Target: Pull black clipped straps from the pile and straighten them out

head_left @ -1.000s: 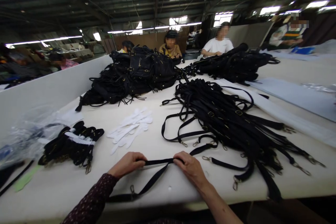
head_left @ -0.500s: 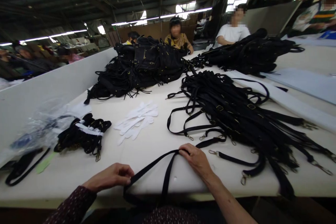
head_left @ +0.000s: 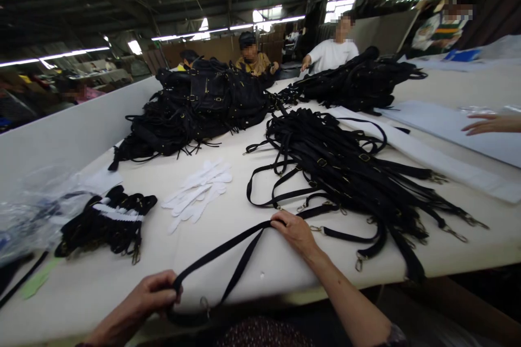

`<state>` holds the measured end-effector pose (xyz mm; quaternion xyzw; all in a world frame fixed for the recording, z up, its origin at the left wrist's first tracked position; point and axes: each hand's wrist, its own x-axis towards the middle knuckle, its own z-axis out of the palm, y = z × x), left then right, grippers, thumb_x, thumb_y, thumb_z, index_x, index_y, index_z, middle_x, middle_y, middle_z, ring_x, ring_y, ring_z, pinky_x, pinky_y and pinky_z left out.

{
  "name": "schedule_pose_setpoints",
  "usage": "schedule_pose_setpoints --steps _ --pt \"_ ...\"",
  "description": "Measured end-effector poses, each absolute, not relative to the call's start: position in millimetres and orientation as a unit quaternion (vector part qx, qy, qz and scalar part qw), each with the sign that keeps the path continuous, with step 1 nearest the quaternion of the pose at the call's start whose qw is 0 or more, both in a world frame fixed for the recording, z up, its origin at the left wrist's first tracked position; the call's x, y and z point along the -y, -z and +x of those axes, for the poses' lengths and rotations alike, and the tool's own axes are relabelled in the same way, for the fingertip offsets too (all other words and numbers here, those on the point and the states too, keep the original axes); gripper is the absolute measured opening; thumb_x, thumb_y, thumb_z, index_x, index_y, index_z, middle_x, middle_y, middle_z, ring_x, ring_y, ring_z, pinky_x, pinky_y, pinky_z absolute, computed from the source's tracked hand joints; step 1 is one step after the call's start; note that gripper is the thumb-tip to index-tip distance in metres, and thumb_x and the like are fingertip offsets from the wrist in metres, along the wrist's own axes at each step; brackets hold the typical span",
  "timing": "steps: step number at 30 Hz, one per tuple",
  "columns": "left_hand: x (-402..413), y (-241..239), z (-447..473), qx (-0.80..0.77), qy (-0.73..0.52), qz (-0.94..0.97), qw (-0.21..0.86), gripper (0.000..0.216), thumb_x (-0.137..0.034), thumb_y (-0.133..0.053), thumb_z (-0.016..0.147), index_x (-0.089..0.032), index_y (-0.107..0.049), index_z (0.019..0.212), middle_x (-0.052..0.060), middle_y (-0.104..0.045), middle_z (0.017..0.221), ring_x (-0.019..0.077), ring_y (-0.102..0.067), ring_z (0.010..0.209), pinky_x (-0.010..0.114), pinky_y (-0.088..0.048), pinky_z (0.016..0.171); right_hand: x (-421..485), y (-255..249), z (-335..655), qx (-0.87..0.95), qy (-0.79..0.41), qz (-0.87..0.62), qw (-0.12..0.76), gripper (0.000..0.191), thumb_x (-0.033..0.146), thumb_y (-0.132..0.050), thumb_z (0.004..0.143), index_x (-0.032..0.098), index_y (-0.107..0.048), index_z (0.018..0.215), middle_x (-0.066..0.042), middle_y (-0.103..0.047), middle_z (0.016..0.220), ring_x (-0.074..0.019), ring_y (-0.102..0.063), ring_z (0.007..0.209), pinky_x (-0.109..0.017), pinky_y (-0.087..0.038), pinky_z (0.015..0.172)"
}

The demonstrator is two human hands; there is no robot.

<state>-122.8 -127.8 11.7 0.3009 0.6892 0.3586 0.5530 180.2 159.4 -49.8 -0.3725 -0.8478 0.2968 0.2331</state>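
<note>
A long black strap [head_left: 228, 246] lies doubled across the near edge of the white table [head_left: 260, 276]. My left hand [head_left: 142, 298] grips one end of it at the table's front edge, low left. My right hand [head_left: 295, 232] pinches the strap's folded bend farther in, at centre. A metal clip [head_left: 202, 303] hangs on the strap near my left hand. Just right of my right hand lies a big pile of black straps [head_left: 350, 173] with metal hooks.
A small bundle of black straps [head_left: 106, 222] and clear plastic bags [head_left: 36, 206] lie left. White paper cutouts [head_left: 199, 187] sit mid-table. Black bags [head_left: 203, 103] are heaped farther back. Several people sit at the far end; another person's hand [head_left: 488, 123] reaches in at right.
My left hand has drawn back toward the table's near edge, pulling the strap out long. My right hand stays holding the fold. Another person's hand has appeared at the right.
</note>
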Motion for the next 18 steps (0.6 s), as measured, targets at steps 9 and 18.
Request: schedule_pose_setpoints --steps 9,18 --pt "71.4 -7.3 -159.7 -0.893 -0.067 0.433 0.105 0.019 -0.031 -0.049 0.083 -0.029 -0.063 0.095 0.006 -0.07 0.103 0.0241 -0.063 0.088 0.033 -0.04 0.075 -163.1 50.6 176.5 0.87 -0.258 -0.367 0.206 0.019 0.036 -0.05 0.09 0.028 -0.067 0.09 0.0 -0.071 0.094 -0.0202 -0.066 0.089 -0.033 -0.049 0.079" --pt "96.2 -7.5 -177.2 -0.848 -0.154 0.394 0.32 0.038 -0.054 -0.05 0.081 -0.019 -0.065 0.077 0.001 -0.066 0.073 0.0192 -0.06 0.07 0.027 -0.042 0.061 -166.1 56.1 175.9 0.863 -0.254 -0.372 0.228 0.02 0.039 -0.05 0.091 0.03 -0.067 0.092 0.0 -0.073 0.098 -0.0214 -0.068 0.09 -0.034 -0.052 0.077"
